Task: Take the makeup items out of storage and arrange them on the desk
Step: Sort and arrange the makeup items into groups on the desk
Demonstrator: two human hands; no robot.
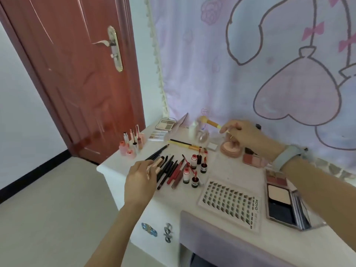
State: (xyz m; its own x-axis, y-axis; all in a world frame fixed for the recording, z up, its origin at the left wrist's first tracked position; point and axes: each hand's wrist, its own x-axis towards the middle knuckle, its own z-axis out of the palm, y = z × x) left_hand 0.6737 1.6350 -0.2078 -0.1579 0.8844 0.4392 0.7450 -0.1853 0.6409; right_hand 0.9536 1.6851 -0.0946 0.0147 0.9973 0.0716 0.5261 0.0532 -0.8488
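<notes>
The white desk point(227, 170) already carries most of the makeup, so the work looks to be in its late, arranging stage rather than the unpacking one. From large to small: a lash tray point(230, 204) lies near the front edge, an open powder compact point(281, 203) sits just beside it to the right, a round pink case point(231, 150) stands further back, small red-capped bottles point(194, 170) cluster in the middle, and a row of dark pencils point(167, 166) lies to their left. The right hand point(244, 134) hovers over the back of the desk, its thumb and forefinger pinched narrowly on the thin end of a yellow-handled brush point(211, 122), which is lifted clear of the surface above the pink case. The left hand point(141, 178) rests on the near end of the pencils, fingers loosely curled; whether it grips one I cannot tell. The next move probably calls for setting the brush down in a free spot without knocking the upright bottles, and squaring the pencils.
</notes>
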